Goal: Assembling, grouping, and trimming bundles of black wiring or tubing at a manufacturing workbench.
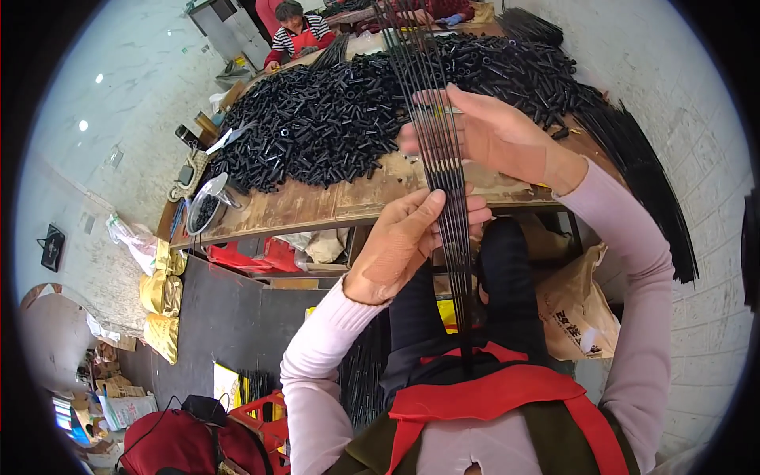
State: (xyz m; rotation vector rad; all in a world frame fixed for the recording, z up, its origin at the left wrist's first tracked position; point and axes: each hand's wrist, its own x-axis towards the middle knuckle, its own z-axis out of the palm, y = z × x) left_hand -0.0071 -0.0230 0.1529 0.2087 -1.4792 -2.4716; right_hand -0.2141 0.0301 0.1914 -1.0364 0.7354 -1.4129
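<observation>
A fanned bundle of long, thin black rods point(453, 226) stands nearly upright before me, its lower end at my lap and its upper end over the table. My left hand point(402, 239) is closed around the bundle at about mid-length, thumb in front and fingertips showing on the right side. Higher up, my right hand point(507, 142) is open beside the rods. Its fingers reach across behind them, slightly blurred, and its thumb is raised. On the wooden table point(348, 198) lies a large heap of short black tubes point(317, 119).
A metal bowl point(207, 207) of small black pieces sits at the table's left edge. More black rods point(645, 174) lean along the right side. A brown paper sack point(578, 309) is by my knees. Across the table sits a person in a red apron point(305, 39); a gloved hand shows farther right.
</observation>
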